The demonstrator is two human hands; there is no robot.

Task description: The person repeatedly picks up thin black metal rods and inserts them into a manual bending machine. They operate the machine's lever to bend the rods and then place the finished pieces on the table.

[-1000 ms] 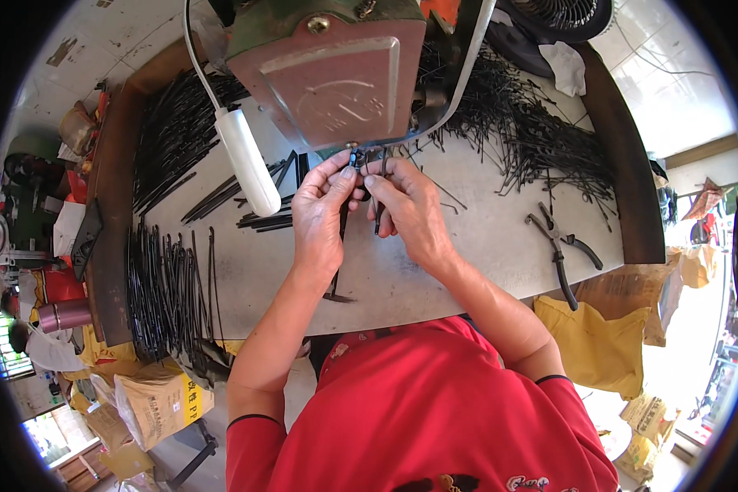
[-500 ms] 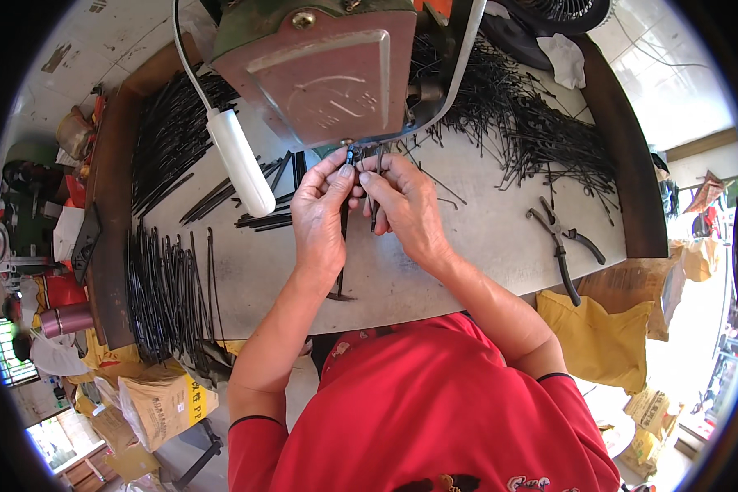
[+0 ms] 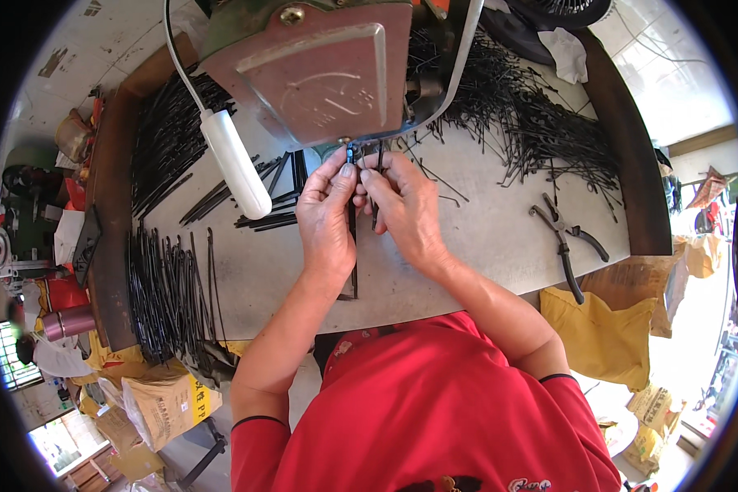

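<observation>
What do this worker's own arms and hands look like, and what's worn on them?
The left hand and right hand are both ungloved, with no watch or bracelet visible. The forearms are bare; short red sleeves end in narrow black edging.

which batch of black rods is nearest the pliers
The tangled heap of black rods at the tabletop's upper right; the other batches lie left of the left hand.

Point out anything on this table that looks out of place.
The pliers lie open at the right, one handle poking past the front edge of the table. Black rods behind them lie tangled, unlike the neater rods at front left.
</observation>
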